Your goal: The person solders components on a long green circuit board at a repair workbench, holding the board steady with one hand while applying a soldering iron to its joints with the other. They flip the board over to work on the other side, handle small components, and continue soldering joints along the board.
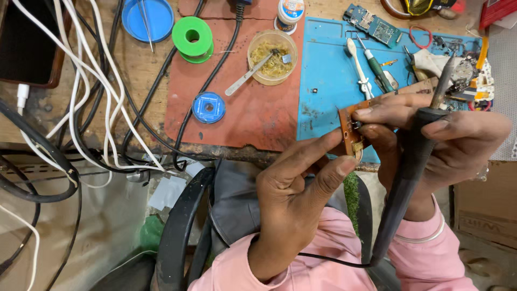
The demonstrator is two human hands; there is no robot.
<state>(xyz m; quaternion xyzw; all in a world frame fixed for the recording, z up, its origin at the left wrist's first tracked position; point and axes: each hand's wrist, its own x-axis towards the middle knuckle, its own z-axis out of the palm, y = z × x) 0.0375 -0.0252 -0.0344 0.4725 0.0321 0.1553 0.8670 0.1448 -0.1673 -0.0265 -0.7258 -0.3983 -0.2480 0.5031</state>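
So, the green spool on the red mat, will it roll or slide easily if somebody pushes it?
The green spool lies flat on its flange on the red mat, so a push would probably slide it rather than roll it. Tipped on edge, its round rims would likely roll. It looks like hollow plastic, so probably light, and the mat may grip it somewhat.

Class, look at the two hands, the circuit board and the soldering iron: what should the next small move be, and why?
Probably swing the soldering iron tip down to the brown circuit board. The right hand grips both, but the tip points away, above the board, while the left hand pinches the board's lower edge, steadying it.
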